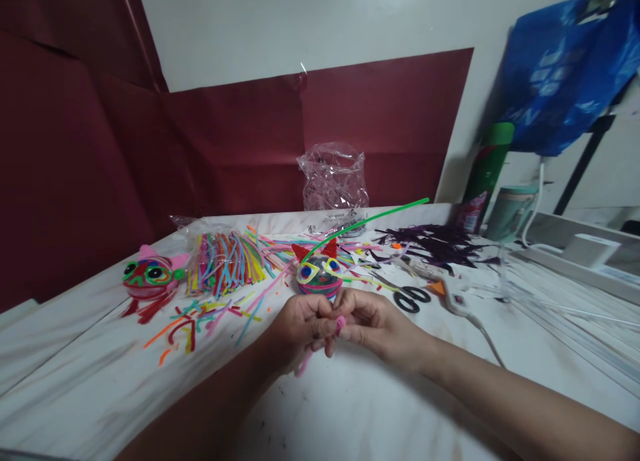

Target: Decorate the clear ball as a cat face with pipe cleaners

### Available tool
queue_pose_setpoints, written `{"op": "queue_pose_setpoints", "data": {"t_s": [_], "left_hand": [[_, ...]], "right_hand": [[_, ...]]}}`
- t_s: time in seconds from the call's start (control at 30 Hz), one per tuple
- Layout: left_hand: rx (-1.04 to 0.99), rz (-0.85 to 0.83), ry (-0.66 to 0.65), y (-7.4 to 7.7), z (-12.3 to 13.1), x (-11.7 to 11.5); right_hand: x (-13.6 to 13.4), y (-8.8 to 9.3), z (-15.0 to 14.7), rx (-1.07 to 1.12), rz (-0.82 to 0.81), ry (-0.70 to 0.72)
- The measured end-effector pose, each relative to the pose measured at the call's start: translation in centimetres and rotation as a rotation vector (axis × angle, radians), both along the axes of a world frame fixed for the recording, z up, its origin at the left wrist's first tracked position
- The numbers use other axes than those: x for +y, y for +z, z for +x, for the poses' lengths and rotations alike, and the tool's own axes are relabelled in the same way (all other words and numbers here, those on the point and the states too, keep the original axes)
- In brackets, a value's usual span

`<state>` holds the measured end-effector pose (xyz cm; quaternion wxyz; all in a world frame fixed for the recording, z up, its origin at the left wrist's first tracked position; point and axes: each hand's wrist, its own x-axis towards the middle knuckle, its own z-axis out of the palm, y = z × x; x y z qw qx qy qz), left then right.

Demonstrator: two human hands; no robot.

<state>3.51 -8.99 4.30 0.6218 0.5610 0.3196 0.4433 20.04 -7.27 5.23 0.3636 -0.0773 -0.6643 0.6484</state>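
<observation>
Between my two hands is a pink pipe cleaner [341, 323], its end curled into a small coil, with a loose tail hanging below. My left hand [306, 324] pinches it from the left, and my right hand [367, 321] grips the coil between thumb and fingers. Just beyond my hands sits a round head-shaped craft [320, 282] with red ears, blue eyes ringed in yellow and pink bands underneath. A long green pipe cleaner [380, 215] slants up to the right from behind its ear. My fingers partly cover the craft's lower edge.
A second craft head [150, 277] with pink ears stands at the left. Near it lie a bundle of colourful pipe cleaners [225, 264] and cut pieces [190, 327]. Scissors [413, 299], a glue gun [455, 297] with its cord and purple shreds [435, 242] are at the right.
</observation>
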Motion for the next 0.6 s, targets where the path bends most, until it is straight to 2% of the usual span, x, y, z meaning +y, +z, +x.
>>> {"op": "queue_pose_setpoints", "data": {"t_s": [0.23, 0.3, 0.43, 0.6], "left_hand": [[-0.02, 0.035, 0.035, 0.2, 0.3, 0.1], [-0.031, 0.059, 0.127, 0.2, 0.5, 0.2], [0.023, 0.14, 0.356, 0.3, 0.5, 0.5], [0.248, 0.232, 0.456, 0.8, 0.4, 0.2]], "right_hand": [[0.5, -0.6, -0.1, 0.015, 0.036, -0.025], [1.2, -0.8, -0.1, 0.006, 0.05, -0.06], [2.0, -0.9, -0.1, -0.063, 0.102, -0.28], [1.5, -1.0, -0.2, -0.19, 0.22, -0.38]]}}
